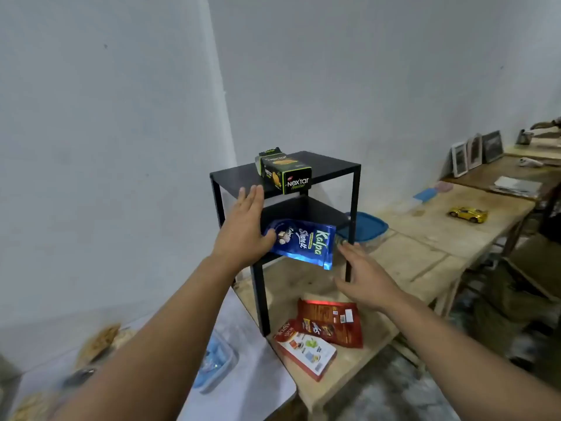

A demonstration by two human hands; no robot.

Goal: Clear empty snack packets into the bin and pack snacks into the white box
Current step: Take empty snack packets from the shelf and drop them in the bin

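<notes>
The left hand (243, 229) reaches in at the front left corner of the black shelf rack (321, 165), fingers straight and together, pointing up past the edge of the rack's top shelf; its thumb lies against the left end of the blue Kalpa packet (303, 241), though whether it pinches the packet or only touches it cannot be told. The right hand (364, 278) is spread and relaxed just in front of the rack's front right leg, holding nothing, fingertips near the packet's right end. The blue packet lies on the rack's lower shelf, its lower right corner hanging out past the shelf's front edge. On the rack's top shelf sits a green Nextar box (285, 173), its far flap open. The rack stands on a wooden bench (425, 238). In front of the rack, on the bench, a red packet (331, 323) overlaps a red and white snack box (306, 350). Just behind the rack's right side is a container with a blue lid (367, 226). Well to the rack's right lies a yellow toy car (469, 214).
</notes>
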